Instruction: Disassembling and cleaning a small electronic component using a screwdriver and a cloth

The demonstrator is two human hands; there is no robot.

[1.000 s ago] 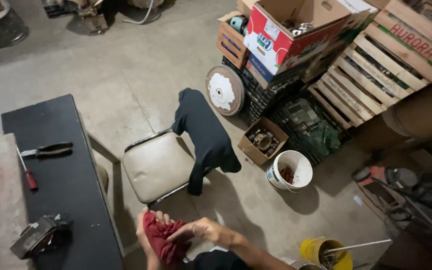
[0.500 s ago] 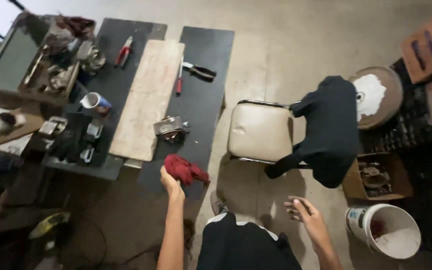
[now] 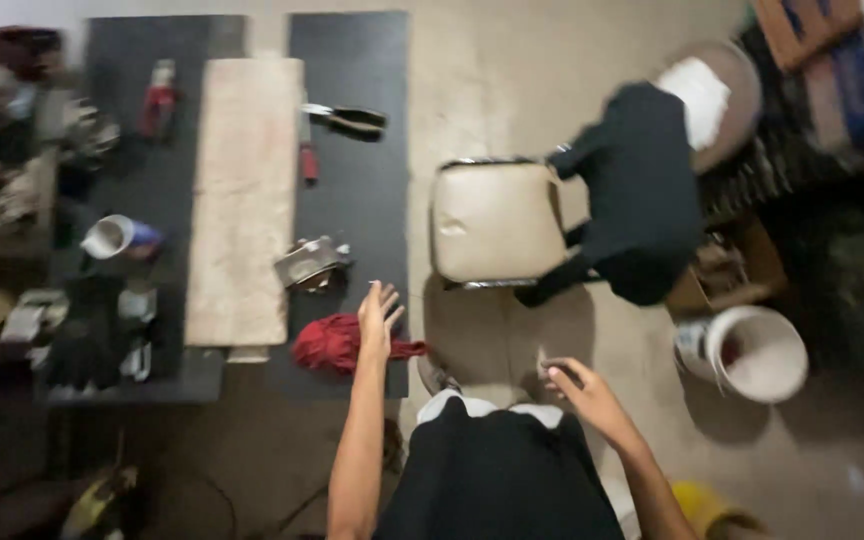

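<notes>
Nearest, the right hand (image 3: 592, 398) hangs free over the floor with its fingers loosely curled and holding nothing, while the left hand (image 3: 376, 322) reaches forward, fingers spread apart, resting on or just above the red rag (image 3: 330, 343). The rag lies bunched at the near edge of the dark desk (image 3: 352, 190), within arm's reach. Farther on lie a small metal part (image 3: 310, 264) and pliers (image 3: 347, 118), with a cushioned chair (image 3: 495, 222) draped in dark clothing (image 3: 642, 190) alongside.

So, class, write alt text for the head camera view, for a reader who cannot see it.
Seen from above, a person's left hand is open over a red cloth on a dark workbench, while the empty right hand hangs above the floor. Ahead stand a cream chair draped with a black garment, and a white bucket.
</notes>
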